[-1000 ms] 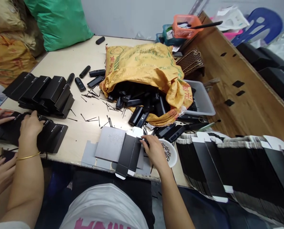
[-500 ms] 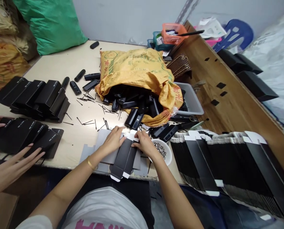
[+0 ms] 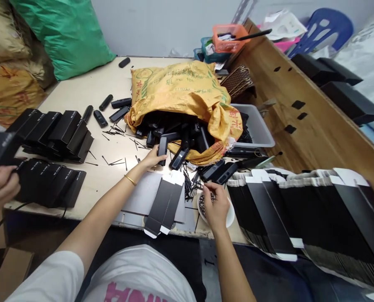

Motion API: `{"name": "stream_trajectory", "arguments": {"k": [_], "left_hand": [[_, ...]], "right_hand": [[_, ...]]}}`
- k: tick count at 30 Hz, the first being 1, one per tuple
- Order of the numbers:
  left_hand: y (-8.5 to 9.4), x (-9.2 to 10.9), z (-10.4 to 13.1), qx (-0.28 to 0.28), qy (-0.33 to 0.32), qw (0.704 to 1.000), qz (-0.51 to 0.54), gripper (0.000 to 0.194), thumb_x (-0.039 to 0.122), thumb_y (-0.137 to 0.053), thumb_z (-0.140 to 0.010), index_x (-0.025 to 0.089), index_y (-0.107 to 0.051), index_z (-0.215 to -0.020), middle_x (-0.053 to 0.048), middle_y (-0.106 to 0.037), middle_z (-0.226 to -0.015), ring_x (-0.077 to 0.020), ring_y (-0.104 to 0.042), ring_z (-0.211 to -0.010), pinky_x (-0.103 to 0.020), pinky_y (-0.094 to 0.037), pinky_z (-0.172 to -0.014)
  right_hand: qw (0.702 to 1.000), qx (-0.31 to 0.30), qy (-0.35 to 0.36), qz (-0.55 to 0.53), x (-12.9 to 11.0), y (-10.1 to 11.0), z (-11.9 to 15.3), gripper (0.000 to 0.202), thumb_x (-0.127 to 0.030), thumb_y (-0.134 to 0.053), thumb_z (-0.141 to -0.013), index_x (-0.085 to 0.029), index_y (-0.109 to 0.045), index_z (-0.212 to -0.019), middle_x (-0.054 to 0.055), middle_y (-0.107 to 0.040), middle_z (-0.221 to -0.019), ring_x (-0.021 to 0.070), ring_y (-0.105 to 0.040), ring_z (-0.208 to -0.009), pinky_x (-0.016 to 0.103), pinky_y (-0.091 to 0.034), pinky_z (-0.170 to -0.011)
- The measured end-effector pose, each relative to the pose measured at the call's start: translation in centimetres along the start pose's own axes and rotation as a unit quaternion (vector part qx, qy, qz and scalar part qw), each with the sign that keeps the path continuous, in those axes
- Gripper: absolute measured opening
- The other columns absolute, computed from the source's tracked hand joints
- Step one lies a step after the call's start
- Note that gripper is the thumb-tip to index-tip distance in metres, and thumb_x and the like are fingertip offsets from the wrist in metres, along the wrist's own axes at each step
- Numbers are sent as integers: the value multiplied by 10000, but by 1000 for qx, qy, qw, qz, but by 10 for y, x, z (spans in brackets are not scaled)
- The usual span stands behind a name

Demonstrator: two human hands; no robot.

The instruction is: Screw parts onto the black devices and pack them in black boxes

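My left hand (image 3: 151,159) is closed on a black handheld device (image 3: 162,150), which stands upright in front of the yellow sack (image 3: 180,90). More such devices spill from the sack's mouth. My right hand (image 3: 217,206) is over a white bowl (image 3: 230,216) of small metal parts, fingers pinched together; what they hold is too small to make out. Beside the bowl lies a bunch of thin black sticks (image 3: 190,184). Between my hands a flattened black box (image 3: 164,203) with white end flaps rests on grey sheets (image 3: 139,193).
At left, a co-worker's hand (image 3: 0,188) holds a black box near stacked black boxes (image 3: 64,130). Rows of flat black boxes (image 3: 312,214) stand at right, before a wooden board (image 3: 268,84). A grey bin (image 3: 259,126) sits behind. Loose sticks and devices are scattered about.
Both my hands have let go of the flattened box. The left moved up and took a black device; the right moved right to the bowl. The co-worker's hand has lifted a box.
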State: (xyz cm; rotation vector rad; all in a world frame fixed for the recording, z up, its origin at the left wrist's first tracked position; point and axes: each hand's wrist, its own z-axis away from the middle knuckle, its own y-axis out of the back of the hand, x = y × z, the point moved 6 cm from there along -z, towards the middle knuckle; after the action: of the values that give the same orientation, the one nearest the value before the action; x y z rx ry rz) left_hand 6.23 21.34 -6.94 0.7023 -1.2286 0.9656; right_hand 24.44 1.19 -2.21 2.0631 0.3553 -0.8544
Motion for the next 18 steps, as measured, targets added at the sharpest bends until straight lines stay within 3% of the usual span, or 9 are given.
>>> {"name": "stream_trajectory", "arguments": {"k": [3,7,12,14,16,18], "left_hand": [[7,-5,17,27,12,998,47,447,178,-641,-747,171,-460,-1156,-67,-610,-1075,-186,-551,-998,-346,-432,-911],[5,-2,38,42,19,985,164,344,147,-659,-752,221,-517,-1056,-15,-639,-1000,-159,-562,-943,-353,-425,-922],[-1,10,66,34,25,959,280,431,125,-733,-668,198,-523,-1038,-29,-638,-1052,-168,-612,-963,-361,-447,-925],[-5,11,77,25,35,952,304,433,121,-729,-674,192,-520,-1046,-43,-638,-1066,-171,-628,-960,-351,-466,-914],[-11,8,86,27,55,938,342,345,157,-708,-716,173,-531,-1012,-59,-649,-1032,-180,-645,-935,-356,-486,-901],[-16,4,92,38,75,922,378,254,215,-676,-766,149,-538,-969,-75,-662,-971,-201,-660,-913,-382,-502,-892]], "right_hand": [[999,12,-11,-29,12,-10,-1,127,-292,-489,-865,-189,-564,-856,55,-594,-850,188,-566,-806,325,-453,-735],[999,-20,3,-46,9,-21,-14,113,-275,-489,-859,-193,-562,-833,52,-596,-846,190,-566,-825,332,-449,-756],[999,-21,28,13,2,3,-24,126,-266,-451,-875,-195,-554,-860,69,-595,-866,203,-555,-841,335,-437,-764],[989,-97,52,97,3,7,-17,114,-256,-465,-860,-198,-559,-831,74,-602,-837,219,-541,-814,345,-422,-743],[964,-196,67,170,10,2,-5,102,-229,-485,-829,-199,-554,-761,78,-607,-794,230,-533,-774,350,-407,-708],[943,-254,67,206,18,-3,5,116,-213,-488,-812,-198,-537,-708,80,-608,-766,233,-535,-750,348,-398,-681]]}}
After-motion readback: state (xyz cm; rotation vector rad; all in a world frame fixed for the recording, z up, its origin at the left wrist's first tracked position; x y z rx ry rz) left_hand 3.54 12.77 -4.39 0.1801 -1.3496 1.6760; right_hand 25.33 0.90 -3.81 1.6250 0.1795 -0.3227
